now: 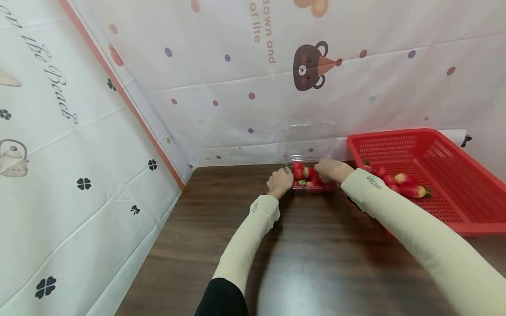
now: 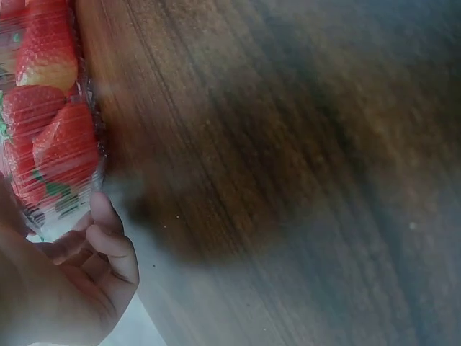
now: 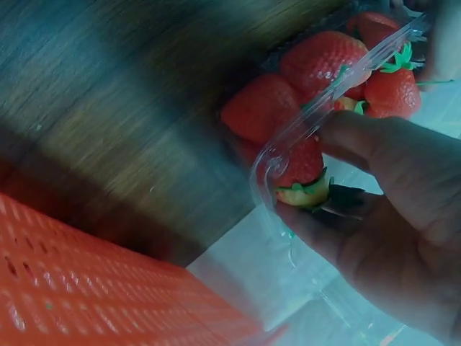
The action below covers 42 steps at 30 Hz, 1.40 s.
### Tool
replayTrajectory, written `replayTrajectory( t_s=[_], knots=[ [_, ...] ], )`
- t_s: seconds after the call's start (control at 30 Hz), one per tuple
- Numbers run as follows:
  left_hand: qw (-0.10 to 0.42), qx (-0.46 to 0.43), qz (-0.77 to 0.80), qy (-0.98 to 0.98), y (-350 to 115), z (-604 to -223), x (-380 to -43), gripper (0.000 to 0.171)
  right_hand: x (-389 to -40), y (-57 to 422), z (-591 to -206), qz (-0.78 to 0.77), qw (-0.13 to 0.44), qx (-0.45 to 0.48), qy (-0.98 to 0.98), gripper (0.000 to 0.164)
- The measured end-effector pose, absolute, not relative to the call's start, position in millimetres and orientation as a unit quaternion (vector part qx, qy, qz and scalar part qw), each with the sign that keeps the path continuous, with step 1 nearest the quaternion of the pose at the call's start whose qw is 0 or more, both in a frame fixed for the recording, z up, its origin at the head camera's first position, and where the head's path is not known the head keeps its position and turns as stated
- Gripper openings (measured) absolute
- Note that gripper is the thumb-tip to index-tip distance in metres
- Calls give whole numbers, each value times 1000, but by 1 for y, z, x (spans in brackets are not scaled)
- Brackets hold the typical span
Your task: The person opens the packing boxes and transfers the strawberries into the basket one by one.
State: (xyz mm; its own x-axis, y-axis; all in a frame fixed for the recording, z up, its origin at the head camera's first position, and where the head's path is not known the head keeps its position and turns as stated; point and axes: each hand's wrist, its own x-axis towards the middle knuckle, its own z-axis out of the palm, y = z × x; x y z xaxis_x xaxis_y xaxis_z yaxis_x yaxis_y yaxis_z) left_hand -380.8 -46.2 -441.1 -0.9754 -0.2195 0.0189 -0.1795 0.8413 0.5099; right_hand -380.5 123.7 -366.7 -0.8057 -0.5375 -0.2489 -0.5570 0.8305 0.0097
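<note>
A clear plastic box [image 3: 374, 56], filled with red strawberries [image 1: 298, 172], sits at the back of the wooden table. Its transparent lid [image 1: 310, 139] stands raised against the wall behind. At the left side of the box, my left hand [image 1: 280, 181] grips the edge with curled fingers; the left wrist view shows the fingertips at the box corner. My right hand [image 1: 333, 170] reaches into the right end of the box. Between its thumb and fingers it pinches a strawberry [image 3: 299, 164] with a pale, leafy top, just inside the rim.
A red perforated basket [image 1: 458, 151] stands on the right with several more strawberries [image 1: 407, 184] at its left end. The dark wooden table [image 1: 221, 228] meets cloth-covered walls [image 1: 221, 118] at the back and left. My right forearm passes in front of the basket.
</note>
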Motion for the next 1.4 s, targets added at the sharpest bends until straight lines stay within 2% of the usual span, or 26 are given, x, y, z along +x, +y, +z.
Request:
replayTrajectory(
  t_s=[0.23, 0.63, 0.8, 0.93, 1.13, 1.4],
  knots=[
    [23, 104, -242, -964, -48, -443, -385, 52, -384, 121, -370, 36, 64, -283, 956, 3],
    [24, 101, -223, -969, -46, -439, -382, 56, -392, 125, -357, 9, 104, -287, 952, 17],
    [20, 102, -220, -970, -45, -437, -382, 56, -393, 127, -351, 4, 105, -295, 950, 16],
    [19, 103, -220, -970, -44, -437, -380, 55, -392, 128, -345, 4, 98, -310, 946, 25],
    [26, 99, -223, -970, -43, -437, -379, 54, -386, 129, -333, -12, 120, -309, 943, 37],
    [13, 97, -213, -972, -45, -438, -385, 56, -379, 132, -322, -10, 82, -336, 938, 30]
  ],
)
